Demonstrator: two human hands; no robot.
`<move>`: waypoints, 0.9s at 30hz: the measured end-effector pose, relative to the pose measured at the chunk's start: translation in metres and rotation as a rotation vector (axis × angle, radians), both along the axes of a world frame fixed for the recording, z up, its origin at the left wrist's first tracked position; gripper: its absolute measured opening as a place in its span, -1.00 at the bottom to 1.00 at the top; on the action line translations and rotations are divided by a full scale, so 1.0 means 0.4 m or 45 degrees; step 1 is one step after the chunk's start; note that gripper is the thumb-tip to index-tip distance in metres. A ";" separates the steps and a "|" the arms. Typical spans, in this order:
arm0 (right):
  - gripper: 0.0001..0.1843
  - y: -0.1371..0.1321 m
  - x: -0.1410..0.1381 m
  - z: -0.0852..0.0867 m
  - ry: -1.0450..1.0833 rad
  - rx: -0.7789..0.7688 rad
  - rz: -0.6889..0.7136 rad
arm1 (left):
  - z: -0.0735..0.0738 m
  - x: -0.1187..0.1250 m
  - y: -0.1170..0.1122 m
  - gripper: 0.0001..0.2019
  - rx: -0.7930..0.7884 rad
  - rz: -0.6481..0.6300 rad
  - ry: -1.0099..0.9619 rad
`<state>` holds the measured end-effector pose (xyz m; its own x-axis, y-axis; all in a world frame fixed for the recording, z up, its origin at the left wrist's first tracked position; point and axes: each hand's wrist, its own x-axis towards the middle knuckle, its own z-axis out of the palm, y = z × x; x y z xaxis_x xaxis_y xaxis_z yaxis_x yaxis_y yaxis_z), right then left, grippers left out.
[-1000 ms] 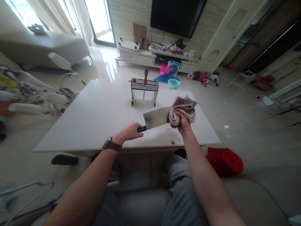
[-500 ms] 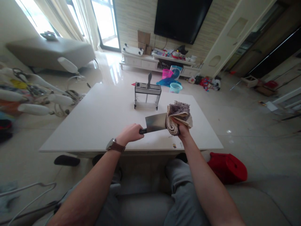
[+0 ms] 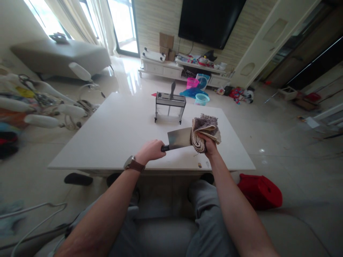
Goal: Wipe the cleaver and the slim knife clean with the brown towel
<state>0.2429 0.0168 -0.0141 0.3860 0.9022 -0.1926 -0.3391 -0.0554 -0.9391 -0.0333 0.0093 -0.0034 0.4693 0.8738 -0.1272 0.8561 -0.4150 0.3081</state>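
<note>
My left hand (image 3: pixel 151 150) is closed round the black handle of a cleaver (image 3: pixel 180 138), its broad blade pointing right. A folded, shaggy grey-brown cloth (image 3: pixel 205 125) with a beige underside is gripped in my right hand (image 3: pixel 210 145), thumb on the folds. The blade's far end meets the cloth, and that end is hidden by it. Both things are held above the white table (image 3: pixel 112 135). Beyond the blade, a knife rack (image 3: pixel 170 100) with clear sides stands on the table, a dark handle sticking up from its top.
A red bag-like object (image 3: pixel 259 191) lies beside my right leg. White lamp-like fittings (image 3: pixel 71 110) crowd the floor at left. Past the table are a light blue basket (image 3: pixel 202 99), a pink basket (image 3: pixel 192 83) and a low cabinet (image 3: pixel 171 70). Small stickers (image 3: pixel 199 165) mark the table's near edge.
The whole view has shifted slightly to the right. Both hands keep their holds, and the cleaver and cloth stay nearly the same relative to each other.
</note>
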 end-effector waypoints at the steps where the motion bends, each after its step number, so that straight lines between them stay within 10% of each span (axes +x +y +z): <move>1: -0.56 0.000 -0.001 0.001 0.003 -0.001 0.001 | 0.000 0.000 0.000 -0.82 0.001 0.005 0.004; 27: -0.60 -0.005 -0.004 0.003 -0.052 0.023 -0.039 | 0.000 0.003 -0.003 -0.77 -0.004 0.006 0.043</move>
